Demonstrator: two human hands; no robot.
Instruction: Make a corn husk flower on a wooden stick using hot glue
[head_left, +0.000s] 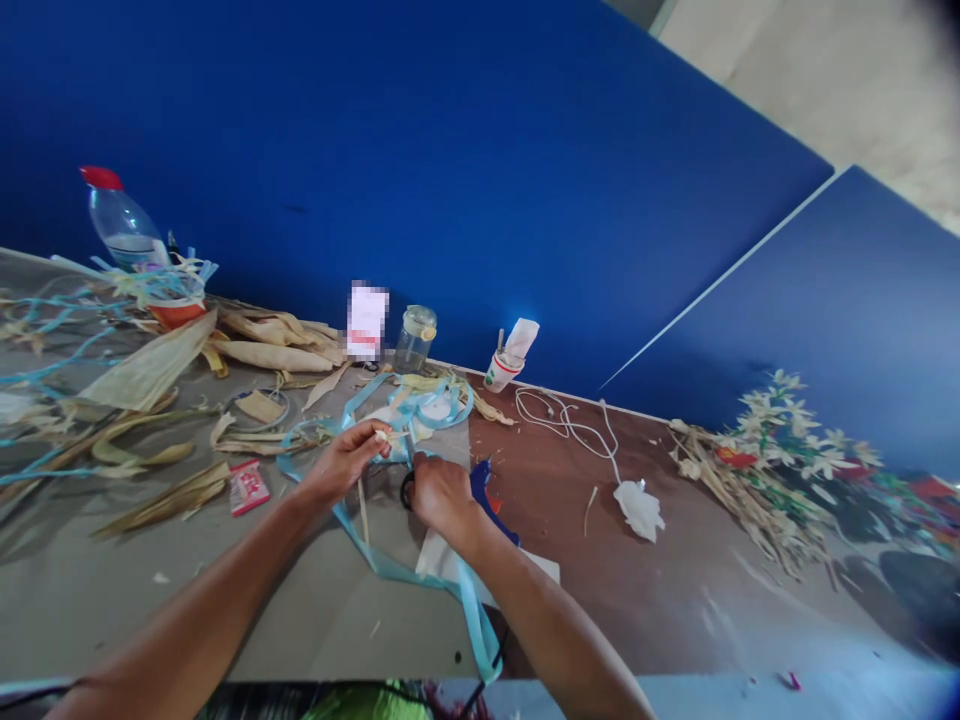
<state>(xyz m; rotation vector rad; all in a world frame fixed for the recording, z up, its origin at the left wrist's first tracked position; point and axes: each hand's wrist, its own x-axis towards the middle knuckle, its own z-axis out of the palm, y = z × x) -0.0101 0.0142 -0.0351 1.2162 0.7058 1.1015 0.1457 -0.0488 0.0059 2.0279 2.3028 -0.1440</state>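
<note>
My left hand [351,460] pinches a small pale strip of dried husk [385,436] at the middle of the table. Close beside it, my right hand [444,500] is closed around black-handled scissors [407,490], whose blades point up toward the strip. Light-blue ribbon [390,568] loops behind both hands and trails down to the table's front edge. Partly under my right forearm lies a blue tool with an orange part [491,500], perhaps a glue gun. White paper [541,568] sticks out below the same arm.
Dried corn husks [285,345] and a red packet [249,488] lie left. Along the blue partition stand a bottle [124,225], a lidded jar [415,340] and a cup [504,370]. A white cable [574,428], crumpled tissue [639,510] and white flowers [787,420] are right.
</note>
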